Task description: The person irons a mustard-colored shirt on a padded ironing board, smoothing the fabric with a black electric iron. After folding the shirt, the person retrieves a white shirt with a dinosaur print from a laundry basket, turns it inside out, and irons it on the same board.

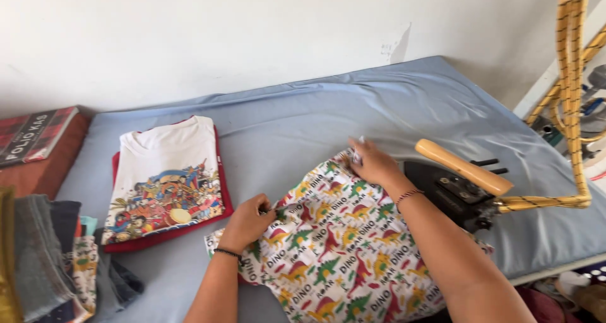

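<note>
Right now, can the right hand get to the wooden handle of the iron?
Probably yes. The right hand rests on the dinosaur-print garment beside the iron's wooden handle, with nothing lying between them.

Bright, even daylight, prob. from right side; soft shadows only, e.g. under iron [464, 190]. No hard glare. Slight motion blur on hands, cord [571, 77] at rt edge soft. Mild wide-angle bend at edges.
</note>
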